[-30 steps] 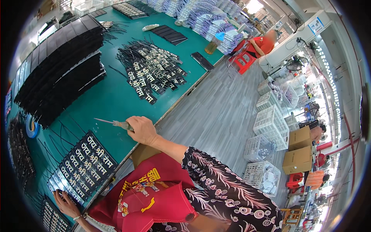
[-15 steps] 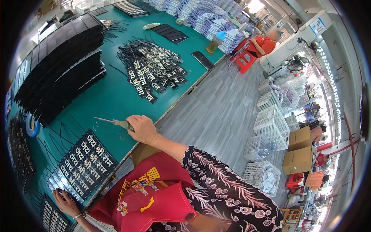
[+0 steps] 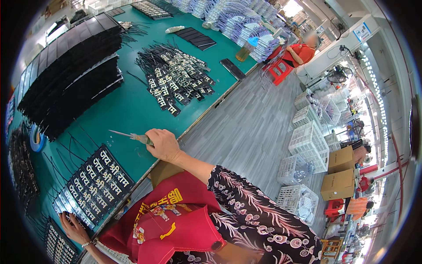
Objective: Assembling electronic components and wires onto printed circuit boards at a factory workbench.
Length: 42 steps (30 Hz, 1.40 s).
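My right hand (image 3: 163, 145) is closed round the greenish handle of a thin pointed tool (image 3: 132, 135), held over the green table with its tip to the left. My left hand (image 3: 74, 229) rests its spread fingers on the lower-left end of a row of black strips with pale lettering (image 3: 96, 182). These strips lie side by side, with thin black cords trailing from their far ends. A second lettered set (image 3: 59, 244) sits beside my left hand, partly cut off by the dark rim. Farther off, a loose heap of similar strips (image 3: 176, 81) covers part of the table.
A tall stack of black strips (image 3: 70, 75) stands on the left, near a blue tape roll (image 3: 37, 138). Toward the back are a phone (image 3: 232, 69), a bottle (image 3: 246, 49) and white-purple bundles (image 3: 237, 22). A seated person (image 3: 301, 53) and white crates (image 3: 307, 136) are beyond the aisle.
The view has shifted slightly. My right hand still holds the pointed tool in nearly the same place, and my left hand stays at the end of the strips.
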### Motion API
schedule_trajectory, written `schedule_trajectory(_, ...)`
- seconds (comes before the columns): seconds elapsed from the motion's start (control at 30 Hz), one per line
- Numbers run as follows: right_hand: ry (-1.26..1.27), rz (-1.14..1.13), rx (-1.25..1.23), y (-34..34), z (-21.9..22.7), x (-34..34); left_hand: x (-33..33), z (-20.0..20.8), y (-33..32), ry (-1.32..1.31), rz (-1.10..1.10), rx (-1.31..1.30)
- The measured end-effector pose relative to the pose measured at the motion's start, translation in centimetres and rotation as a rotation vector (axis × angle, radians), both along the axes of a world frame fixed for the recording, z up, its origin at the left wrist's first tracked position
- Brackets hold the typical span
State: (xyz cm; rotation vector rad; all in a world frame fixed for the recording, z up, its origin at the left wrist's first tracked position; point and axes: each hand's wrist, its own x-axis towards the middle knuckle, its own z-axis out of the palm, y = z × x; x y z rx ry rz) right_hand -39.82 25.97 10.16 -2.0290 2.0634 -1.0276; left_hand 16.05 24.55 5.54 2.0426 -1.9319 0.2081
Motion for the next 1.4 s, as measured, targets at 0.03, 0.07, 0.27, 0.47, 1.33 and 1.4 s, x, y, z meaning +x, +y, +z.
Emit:
schedule_trajectory(0.03,0.006,-0.004,-0.006,0.1,0.0,0.1,-0.1,0.1,0.0,0.001,-0.002,0.001)
schedule_trajectory(0.07,0.012,-0.006,-0.011,0.2,-0.1,0.3,-0.2,0.3,0.1,-0.008,0.016,0.015)
schedule_trajectory(0.27,-0.137,0.036,0.075,-0.8,-0.5,3.9,3.7,1.8,2.7,0.306,0.083,0.032)
schedule_trajectory(0.47,-0.265,-0.083,0.154,-1.8,-5.6,4.9,1.3,2.3,0.8,0.352,0.064,-0.147)
schedule_trajectory(1.33,-0.993,0.048,0.489,-4.2,-5.3,21.2,7.2,-1.9,6.7,0.814,0.276,-0.257)
schedule_trajectory(1.4,-1.089,0.058,0.522,-4.2,-4.1,22.8,8.8,-1.3,7.2,1.126,0.302,-0.287)
